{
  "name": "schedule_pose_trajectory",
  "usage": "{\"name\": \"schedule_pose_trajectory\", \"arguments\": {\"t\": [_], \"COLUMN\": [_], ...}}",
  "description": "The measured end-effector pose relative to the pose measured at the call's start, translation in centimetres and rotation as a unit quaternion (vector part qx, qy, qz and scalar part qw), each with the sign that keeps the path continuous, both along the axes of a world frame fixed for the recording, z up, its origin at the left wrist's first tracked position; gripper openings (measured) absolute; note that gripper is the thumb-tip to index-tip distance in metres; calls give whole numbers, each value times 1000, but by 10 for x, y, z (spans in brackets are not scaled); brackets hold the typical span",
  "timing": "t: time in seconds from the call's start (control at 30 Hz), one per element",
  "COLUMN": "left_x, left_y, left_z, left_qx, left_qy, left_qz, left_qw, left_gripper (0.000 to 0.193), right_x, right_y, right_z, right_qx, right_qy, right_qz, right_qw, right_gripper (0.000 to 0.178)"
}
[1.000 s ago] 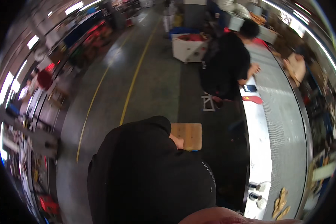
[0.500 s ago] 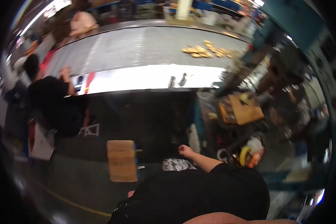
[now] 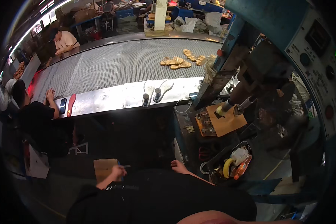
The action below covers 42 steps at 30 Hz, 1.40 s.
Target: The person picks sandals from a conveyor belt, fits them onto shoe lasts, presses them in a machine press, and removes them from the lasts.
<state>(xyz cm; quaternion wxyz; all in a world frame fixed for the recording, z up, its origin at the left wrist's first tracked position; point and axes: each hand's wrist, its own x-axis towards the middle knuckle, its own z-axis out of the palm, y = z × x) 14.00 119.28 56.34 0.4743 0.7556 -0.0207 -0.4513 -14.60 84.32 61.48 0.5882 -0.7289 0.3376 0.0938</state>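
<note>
My left hand point(image 3: 118, 171) is low in front of me, over the right edge of a brown cardboard piece point(image 3: 103, 168). Its fingers are bent and slightly blurred; whether they touch the cardboard or the thin pale bar point(image 3: 127, 166) beside it I cannot tell. My right hand point(image 3: 178, 165) hangs at my front, fingers loosely bent and apart, with nothing visible in it. It is nearest the dark side of a machine bench point(image 3: 183, 130). Beyond, on a shiny metal ledge point(image 3: 108, 95), two pale shoe soles point(image 3: 148, 89) lie, each with a dark upright cylinder on it.
Tan sandals point(image 3: 177, 62) rest on a mesh conveyor belt point(image 3: 119, 56). A co-worker in black point(image 3: 37, 115) sits left, near a red sole point(image 3: 71, 104) and a phone point(image 3: 63, 106). At right stand a press point(image 3: 257, 71), cardboard point(image 3: 226, 119) and a tray holding a banana point(image 3: 227, 168).
The view has shifted, and the ledge and machine now look sharper. My left hand has come into view over the cardboard. My right hand stays low, its fingers bent.
</note>
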Motion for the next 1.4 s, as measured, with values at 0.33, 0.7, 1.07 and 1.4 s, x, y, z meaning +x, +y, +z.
{"name": "schedule_pose_trajectory", "arguments": {"t": [0.33,0.7,1.07,1.4], "left_x": [77,547,580,492], "left_y": [-190,-399,-514,-638], "left_z": [77,416,829,749], "left_qx": [6,-229,-222,-221], "left_qy": [33,-628,-803,-809], "left_qz": [-34,-76,51,-119], "left_qw": [999,740,551,531], "left_gripper": [25,22,13,19], "right_x": [17,153,337,384], "right_y": [-23,-70,-174,-144], "right_z": [30,191,203,399], "right_qx": [91,-297,-426,-464], "right_qy": [-62,-36,-20,-314], "right_qz": [-117,76,152,11], "right_qw": [987,951,892,829], "right_gripper": [47,43,37,38]}}
